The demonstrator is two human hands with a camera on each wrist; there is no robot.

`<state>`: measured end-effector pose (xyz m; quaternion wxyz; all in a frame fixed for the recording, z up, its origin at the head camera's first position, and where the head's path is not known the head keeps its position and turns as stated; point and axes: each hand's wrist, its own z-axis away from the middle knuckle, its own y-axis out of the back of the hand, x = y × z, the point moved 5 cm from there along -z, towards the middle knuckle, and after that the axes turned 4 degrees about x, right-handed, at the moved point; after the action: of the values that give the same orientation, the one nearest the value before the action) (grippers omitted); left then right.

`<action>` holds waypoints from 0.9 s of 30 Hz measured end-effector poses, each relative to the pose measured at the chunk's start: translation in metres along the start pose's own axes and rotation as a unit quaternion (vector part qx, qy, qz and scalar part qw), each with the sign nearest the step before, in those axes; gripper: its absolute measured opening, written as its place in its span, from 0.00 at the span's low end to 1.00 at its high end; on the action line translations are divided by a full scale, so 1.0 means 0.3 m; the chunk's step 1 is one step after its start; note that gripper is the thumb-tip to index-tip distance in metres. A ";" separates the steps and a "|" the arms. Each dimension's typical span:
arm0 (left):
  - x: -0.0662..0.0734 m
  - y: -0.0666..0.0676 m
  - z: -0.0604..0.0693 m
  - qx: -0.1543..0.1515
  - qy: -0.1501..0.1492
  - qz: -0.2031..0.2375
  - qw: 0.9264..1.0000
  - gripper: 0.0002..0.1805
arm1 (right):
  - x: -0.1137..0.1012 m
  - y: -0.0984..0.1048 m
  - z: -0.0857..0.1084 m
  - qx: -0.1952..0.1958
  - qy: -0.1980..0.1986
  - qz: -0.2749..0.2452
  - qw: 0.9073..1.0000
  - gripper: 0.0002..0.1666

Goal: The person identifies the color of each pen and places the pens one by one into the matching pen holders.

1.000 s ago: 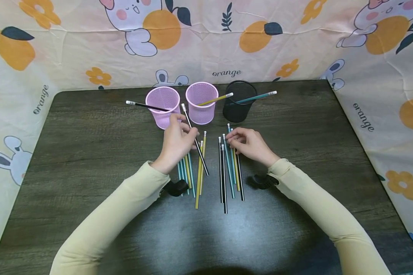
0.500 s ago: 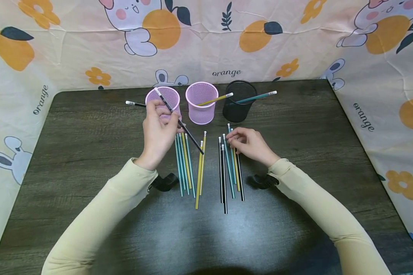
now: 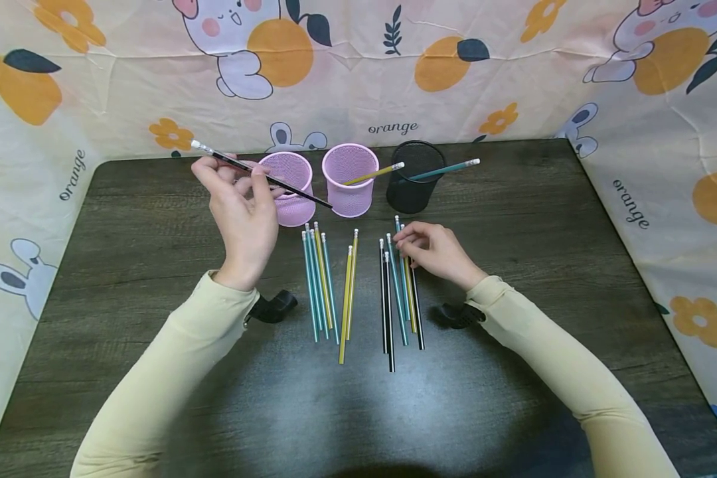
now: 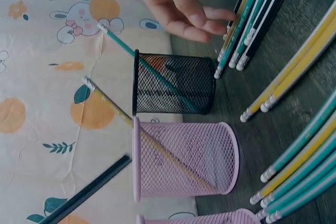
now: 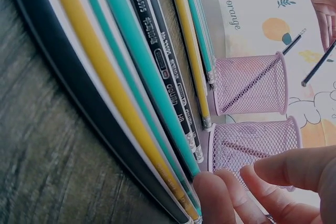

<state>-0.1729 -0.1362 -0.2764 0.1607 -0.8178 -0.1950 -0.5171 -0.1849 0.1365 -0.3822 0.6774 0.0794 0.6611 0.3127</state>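
Note:
My left hand (image 3: 241, 222) pinches a black pencil (image 3: 299, 191) by its middle, tilted in front of the left pink mesh cup (image 3: 295, 211). The pencil's dark end (image 4: 89, 187) shows in the left wrist view. A black pencil (image 5: 257, 80) leans inside this cup in the right wrist view. A yellow pencil (image 3: 373, 174) leans in the middle pink cup (image 3: 350, 199), and a teal one (image 3: 445, 170) in the black cup (image 3: 409, 197). My right hand (image 3: 439, 252), fingers loosely bent, rests by the eraser ends of the right group of pencils (image 3: 397, 285).
Several teal and yellow pencils (image 3: 319, 285) lie left of centre on the dark table (image 3: 155, 279). Two yellow pencils (image 3: 346, 299) lie beside them. A patterned cloth (image 3: 346, 79) rises behind the cups and along the sides.
My left hand has moved left and away from me with the black pencil, which has tilted closer to level. My right hand has stayed in place.

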 end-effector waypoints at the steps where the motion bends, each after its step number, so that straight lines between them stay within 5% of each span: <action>1: 0.002 0.005 -0.003 0.005 -0.004 0.009 1.000 0.13 | 0.000 0.000 0.001 0.000 0.000 0.000 1.000 0.13; 8: 0.006 0.031 -0.016 0.039 0.001 0.007 0.999 0.14 | -0.002 0.000 0.000 -0.002 0.000 -0.001 1.000 0.13; 15: 0.010 0.046 -0.025 0.058 -0.027 -0.010 0.998 0.14 | -0.001 0.001 0.003 -0.004 -0.003 -0.004 1.000 0.13; 27: -0.057 0.047 -0.017 0.009 -0.037 -0.108 0.993 0.11 | 0.001 -0.002 0.000 -0.002 -0.008 -0.008 1.000 0.13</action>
<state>-0.1769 -0.1535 -0.2906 0.1044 -0.8089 -0.2928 -0.4990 -0.1847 0.1361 -0.3829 0.6857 0.0752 0.6552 0.3082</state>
